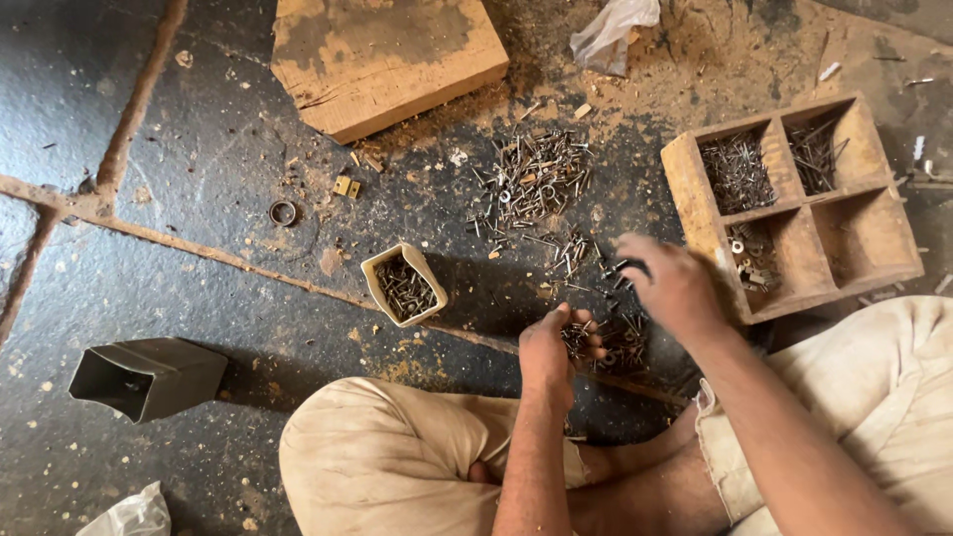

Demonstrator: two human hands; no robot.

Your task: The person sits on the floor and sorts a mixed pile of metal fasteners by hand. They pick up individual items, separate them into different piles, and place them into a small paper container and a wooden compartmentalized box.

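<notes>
Dark stone flooring, dusted with sawdust, is carrying everything I am seeing from the head camera. I am watching the left hand (558, 349) cupping a small bunch of nails (579, 337), fingers curled loosely round them at lower centre. The right hand (675, 283) is hovering just right of it, fingers spread and, as far as I can tell, grasping nothing. The loose nail pile (531, 184) is lying above both hands, towards upper centre, nails pointing every way. The wooden divided tray (794, 203) is sitting immediately right of the right hand, the nearer one; the small cream tub (403, 286) of nails is lying left.
</notes>
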